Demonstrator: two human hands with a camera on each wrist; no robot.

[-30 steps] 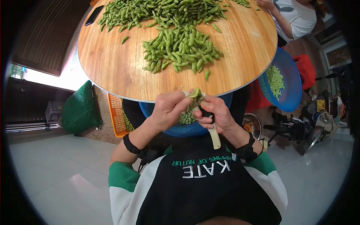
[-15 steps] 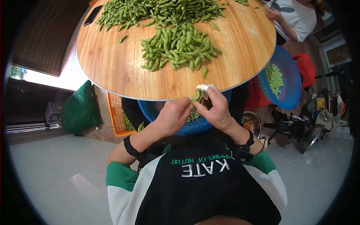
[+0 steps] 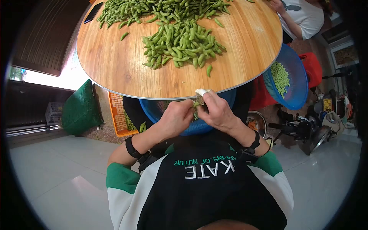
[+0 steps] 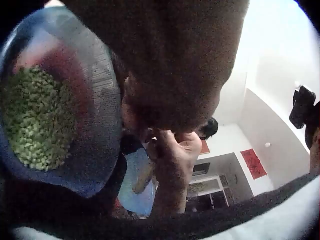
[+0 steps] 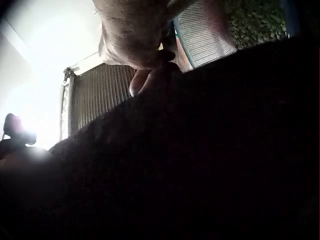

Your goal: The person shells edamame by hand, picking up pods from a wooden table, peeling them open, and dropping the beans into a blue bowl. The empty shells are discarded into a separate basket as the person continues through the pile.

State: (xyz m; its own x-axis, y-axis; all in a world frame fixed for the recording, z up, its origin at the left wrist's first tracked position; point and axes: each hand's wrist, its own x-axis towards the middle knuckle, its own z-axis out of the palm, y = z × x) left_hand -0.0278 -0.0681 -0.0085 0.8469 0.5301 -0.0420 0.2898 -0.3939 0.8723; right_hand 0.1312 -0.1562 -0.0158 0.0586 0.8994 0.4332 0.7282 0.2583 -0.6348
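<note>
My left hand point(image 3: 177, 118) pinches a green soybean pod point(image 3: 196, 104) over the near edge of the table. Close against it, my right hand point(image 3: 217, 112) has curled fingers and a white wrap point(image 3: 201, 92) at the index fingertip. From under the right hand a cream-coloured tool handle point(image 4: 144, 180) sticks out in the left wrist view; the tool's working end is hidden. Directly below both hands is a blue basin point(image 3: 147, 105); the left wrist view shows shelled green beans point(image 4: 42, 120) in it. Dark sleeve and hand shapes fill much of the right wrist view.
A round wooden table point(image 3: 111, 65) bears a near heap of pods point(image 3: 180, 44), a larger heap behind it and a phone point(image 3: 93, 12). An orange crate point(image 3: 117, 115) stands left. Another blue basin point(image 3: 299, 88) with beans is at right, near a person in a white shirt point(image 3: 306, 19).
The right hand has turned over, so the cream handle that hung below it has left the head view. Both hands stay together at the pod, and the view has shifted slightly.
</note>
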